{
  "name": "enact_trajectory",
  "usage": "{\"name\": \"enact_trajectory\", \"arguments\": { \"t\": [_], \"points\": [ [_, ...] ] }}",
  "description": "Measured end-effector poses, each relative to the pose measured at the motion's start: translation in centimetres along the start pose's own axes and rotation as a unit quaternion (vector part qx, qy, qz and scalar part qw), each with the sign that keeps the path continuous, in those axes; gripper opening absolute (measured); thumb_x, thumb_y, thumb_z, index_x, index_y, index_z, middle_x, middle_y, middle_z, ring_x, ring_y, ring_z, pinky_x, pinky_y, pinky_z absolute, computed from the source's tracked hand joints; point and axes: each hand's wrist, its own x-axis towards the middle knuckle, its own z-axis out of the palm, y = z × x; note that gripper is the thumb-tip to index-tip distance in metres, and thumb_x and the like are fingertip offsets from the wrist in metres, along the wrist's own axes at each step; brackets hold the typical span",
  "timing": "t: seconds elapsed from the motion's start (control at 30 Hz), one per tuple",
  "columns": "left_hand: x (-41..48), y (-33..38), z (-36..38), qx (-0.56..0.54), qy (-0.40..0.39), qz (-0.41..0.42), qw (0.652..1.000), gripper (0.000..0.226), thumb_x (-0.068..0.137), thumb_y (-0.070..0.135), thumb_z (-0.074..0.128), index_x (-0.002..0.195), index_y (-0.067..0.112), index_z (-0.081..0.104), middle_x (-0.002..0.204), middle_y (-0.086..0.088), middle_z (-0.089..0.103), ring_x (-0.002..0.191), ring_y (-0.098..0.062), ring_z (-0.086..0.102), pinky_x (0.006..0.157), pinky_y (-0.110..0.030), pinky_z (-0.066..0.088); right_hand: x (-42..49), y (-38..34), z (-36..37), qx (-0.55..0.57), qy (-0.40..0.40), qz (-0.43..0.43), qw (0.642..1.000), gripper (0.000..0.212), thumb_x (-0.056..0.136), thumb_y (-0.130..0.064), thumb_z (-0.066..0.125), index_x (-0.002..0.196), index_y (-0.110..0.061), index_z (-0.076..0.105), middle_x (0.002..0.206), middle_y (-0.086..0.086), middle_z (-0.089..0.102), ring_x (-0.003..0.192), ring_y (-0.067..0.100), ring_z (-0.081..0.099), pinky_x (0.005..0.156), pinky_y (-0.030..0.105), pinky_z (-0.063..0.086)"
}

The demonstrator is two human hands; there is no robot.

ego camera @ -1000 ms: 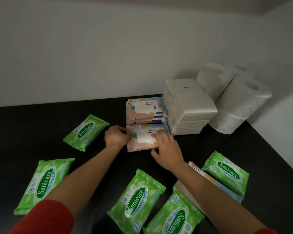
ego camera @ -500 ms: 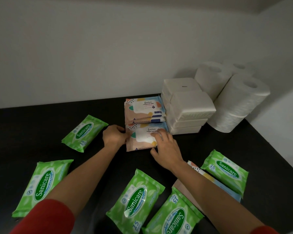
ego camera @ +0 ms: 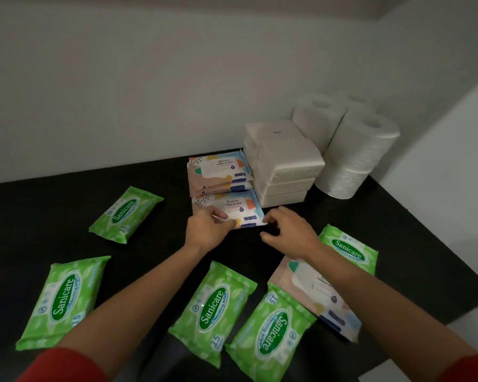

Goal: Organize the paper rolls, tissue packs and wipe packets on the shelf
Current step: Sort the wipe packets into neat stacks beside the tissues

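The front pastel wipe packet (ego camera: 233,209) is lying flat on the black shelf (ego camera: 414,244), printed face up. It is sitting just in front of a short stack of pastel packets (ego camera: 218,172) and just beside the foot of the tissue packs (ego camera: 284,166).

The left hand (ego camera: 204,230) is pinching the packet's near left edge, with its fingers curled close together over the printed face; the thumb is not showing clearly. The right hand (ego camera: 290,230) is hanging at the near right corner, its fingers curled and held apart from the thumb. One fingertip is meeting the corner, but I cannot tell whether this hand is actually gripping the packet.

The tissue packs are standing piled in white blocks, one pile behind the other. To their right, the paper rolls (ego camera: 362,150) are standing on end in the shelf's far right corner, stacked two high at the front with more behind.

Nearer the camera, another pastel packet (ego camera: 315,293) is lying partly under the right forearm, with one corner overhanging the shelf's front edge. Five green Sanicare packets (ego camera: 213,307) are lying scattered at different angles — two on the left, two between the forearms, and one to the right, just beyond the right wrist.

Red sleeves (ego camera: 61,365) are showing at the bottom edge, and a plain white wall (ego camera: 149,92) is rising behind the shelf.
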Motion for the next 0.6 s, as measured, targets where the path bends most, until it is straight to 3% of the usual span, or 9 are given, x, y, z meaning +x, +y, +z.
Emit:
{"name": "enact_trajectory", "arguments": {
  "t": [0.13,0.27,0.53,0.6],
  "points": [
    [-1.6,1.4,3.0,0.012,-0.077,0.032,0.996,0.022,0.078,0.028,0.076,0.091,0.017,0.062,0.07,0.007,0.062,0.061,-0.003,0.056,0.056,-0.015,0.041,-1.6,1.9,-1.0,0.005,-0.083,0.058,0.995,0.063,0.075,-0.041,0.075,0.129,-0.022,0.047,0.118,0.0,0.054,0.105,0.014,0.054,0.088,0.031,0.047],
    [-2.7,2.3,5.2,0.063,-0.132,0.061,0.987,0.027,0.075,0.03,0.078,0.095,0.019,0.063,0.071,0.009,0.059,0.065,-0.003,0.055,0.055,-0.012,0.038,-3.1,3.0,-1.3,-0.013,-0.14,0.065,0.988,0.09,0.062,-0.047,0.083,0.137,-0.022,0.04,0.133,0.002,0.048,0.121,0.017,0.049,0.1,0.032,0.043],
    [-3.6,2.7,7.2,0.108,-0.2,0.073,0.971,0.043,0.07,0.031,0.081,0.107,0.018,0.063,0.086,0.005,0.065,0.079,-0.007,0.06,0.069,-0.016,0.044,-3.2,3.4,-1.2,-0.009,-0.192,0.079,0.978,0.096,0.066,-0.035,0.085,0.143,-0.017,0.032,0.136,0.009,0.042,0.122,0.023,0.049,0.1,0.03,0.041],
    [-3.7,2.6,7.4,0.099,-0.203,0.068,0.972,0.045,0.069,0.03,0.082,0.108,0.017,0.063,0.086,0.005,0.065,0.079,-0.006,0.06,0.065,-0.013,0.043,-2.8,3.4,-1.1,0.017,-0.194,0.085,0.977,0.088,0.07,-0.032,0.083,0.141,-0.015,0.035,0.133,0.009,0.047,0.12,0.023,0.05,0.095,0.026,0.04]
  ]
}}
